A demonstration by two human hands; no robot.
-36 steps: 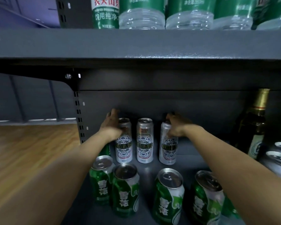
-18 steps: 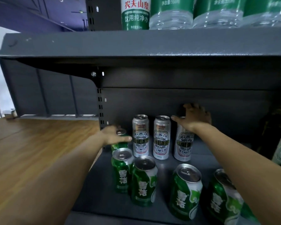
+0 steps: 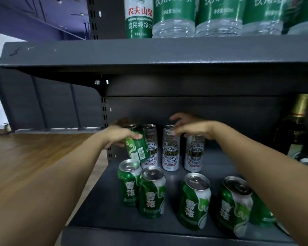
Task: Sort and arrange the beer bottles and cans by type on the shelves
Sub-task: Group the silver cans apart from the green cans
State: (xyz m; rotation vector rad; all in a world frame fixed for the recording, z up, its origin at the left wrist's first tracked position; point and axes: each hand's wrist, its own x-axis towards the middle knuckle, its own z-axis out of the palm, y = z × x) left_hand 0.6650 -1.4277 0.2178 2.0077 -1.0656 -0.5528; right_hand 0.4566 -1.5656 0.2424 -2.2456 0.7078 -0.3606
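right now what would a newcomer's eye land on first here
The left hand lifts a tilted green can at the shelf's left end, in front of three tall silver cans at the back. The right hand hovers over those, fingers spread. Green cans stand in front, water bottles above.

1. A shop aisle — dark metal shelving (image 3: 149, 55) on slotted uprights (image 3: 104, 121) at centre frame.
2. Water bottles (image 3: 174, 16) ranked along the top; green cans (image 3: 152, 192) and silver cans (image 3: 170, 148) below — stock.
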